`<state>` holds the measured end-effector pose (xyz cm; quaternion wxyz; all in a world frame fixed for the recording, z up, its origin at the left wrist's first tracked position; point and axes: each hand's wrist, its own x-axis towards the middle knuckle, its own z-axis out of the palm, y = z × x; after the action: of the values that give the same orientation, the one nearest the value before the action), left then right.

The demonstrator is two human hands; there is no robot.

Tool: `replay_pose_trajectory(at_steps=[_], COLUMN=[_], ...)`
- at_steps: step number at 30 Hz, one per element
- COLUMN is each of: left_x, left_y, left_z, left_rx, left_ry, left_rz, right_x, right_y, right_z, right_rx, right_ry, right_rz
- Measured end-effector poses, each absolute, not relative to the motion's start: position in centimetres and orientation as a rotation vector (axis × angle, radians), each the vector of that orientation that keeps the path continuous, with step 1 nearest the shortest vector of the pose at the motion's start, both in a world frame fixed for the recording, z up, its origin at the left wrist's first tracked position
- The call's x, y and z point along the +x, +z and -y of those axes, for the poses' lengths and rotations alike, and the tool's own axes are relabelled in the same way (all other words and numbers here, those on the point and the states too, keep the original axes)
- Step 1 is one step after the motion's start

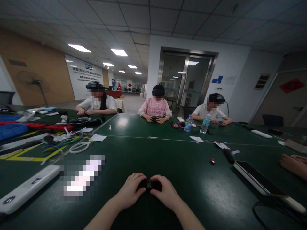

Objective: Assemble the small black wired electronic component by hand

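Observation:
A small black object is held between my two hands, just above or on the green table at the bottom centre. My left hand has its fingers and thumb closed on the object's left end. On the right end, my right hand grips it in the same way. The fingers cover both ends, and what exactly the object is cannot be made out. To the left of my hands lies a blurred bright rectangle.
A white device lies at the left, near cables and a blue tray. At the right are a phone-like slab and another person's hands. Three people sit across, near two bottles.

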<state>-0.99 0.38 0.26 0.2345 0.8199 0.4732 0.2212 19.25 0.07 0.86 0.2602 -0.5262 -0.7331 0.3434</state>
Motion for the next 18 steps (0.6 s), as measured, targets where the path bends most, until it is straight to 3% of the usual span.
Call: replay_pose_trajectory(at_steps=[18], left_x=[-0.56], left_y=[-0.05], left_z=[-0.57], left_rx=[2.272], left_ry=[0.577], left_rz=[-1.376], right_x=[18.71], right_y=[1.33], right_z=[0.05], right_rx=[-1.378], right_ry=[0.829], right_rz=[2.02])
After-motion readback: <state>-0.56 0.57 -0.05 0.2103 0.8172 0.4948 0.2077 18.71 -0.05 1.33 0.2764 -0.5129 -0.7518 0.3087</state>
